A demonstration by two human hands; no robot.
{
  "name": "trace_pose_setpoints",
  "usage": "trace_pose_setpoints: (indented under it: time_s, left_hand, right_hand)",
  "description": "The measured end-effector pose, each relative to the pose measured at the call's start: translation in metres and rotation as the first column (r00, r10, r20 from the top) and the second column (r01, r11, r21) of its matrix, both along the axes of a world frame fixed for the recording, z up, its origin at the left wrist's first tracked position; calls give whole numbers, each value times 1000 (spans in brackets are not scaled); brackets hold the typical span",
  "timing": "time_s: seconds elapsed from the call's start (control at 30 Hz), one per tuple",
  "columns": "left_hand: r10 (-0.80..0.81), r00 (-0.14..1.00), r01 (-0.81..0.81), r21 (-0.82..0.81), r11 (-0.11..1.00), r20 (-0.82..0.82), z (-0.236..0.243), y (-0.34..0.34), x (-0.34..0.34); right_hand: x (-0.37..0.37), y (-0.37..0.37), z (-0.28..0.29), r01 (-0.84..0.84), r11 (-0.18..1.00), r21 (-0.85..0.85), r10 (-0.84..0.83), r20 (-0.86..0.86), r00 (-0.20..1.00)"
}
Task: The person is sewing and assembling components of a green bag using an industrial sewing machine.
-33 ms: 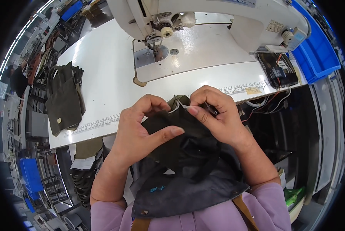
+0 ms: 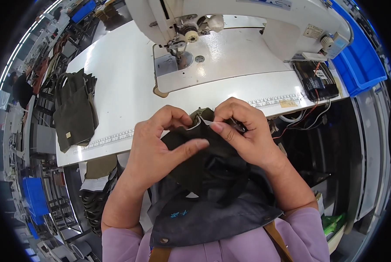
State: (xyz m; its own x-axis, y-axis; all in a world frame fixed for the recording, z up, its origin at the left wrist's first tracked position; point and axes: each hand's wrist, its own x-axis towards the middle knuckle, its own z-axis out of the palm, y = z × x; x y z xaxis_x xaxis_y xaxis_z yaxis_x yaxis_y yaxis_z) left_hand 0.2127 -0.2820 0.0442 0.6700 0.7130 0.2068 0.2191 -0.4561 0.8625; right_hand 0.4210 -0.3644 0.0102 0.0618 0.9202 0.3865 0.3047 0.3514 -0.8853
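Note:
My left hand [image 2: 154, 150] grips the left side of a dark olive cloth piece [image 2: 189, 166], its fingers curled over the top and its thumb stretched across the front. My right hand [image 2: 247, 135] pinches a folded white strip [image 2: 206, 121] along the cloth's opening with thumb and forefinger; a small dark object [image 2: 240, 125] shows among its other fingers, too hidden to name. The cloth lies over my grey-black apron [image 2: 204, 227], just below the front edge of the white sewing table [image 2: 112, 96].
Above my hands stands a white sewing machine [image 2: 282, 39]. Olive bag pieces [image 2: 73, 118] are stacked at left, with more cloth [image 2: 99, 170] hanging below. At right are a blue bin [image 2: 361, 65], a dark cloth-covered object [image 2: 315, 81] and loose cables. Shelving and blue crates [image 2: 36, 196] line the left aisle.
The view has shifted very slightly. My hands and the cloth hold almost the same pose, with a tiny movement of the right fingers at the white strip.

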Motion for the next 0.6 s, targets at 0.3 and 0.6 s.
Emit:
trace_pose_setpoints:
  time_s: [0.3,0.6]
  left_hand:
    - [65,990,-43,177,983,-126,67,21,-65]
    - [-414,909,409,92,908,40,94,42,-116]
  right_hand:
    - [-36,-11,67,-126,987,-100,153,346,926]
    - [-41,-24,81,-228,972,-53,229,18,973]
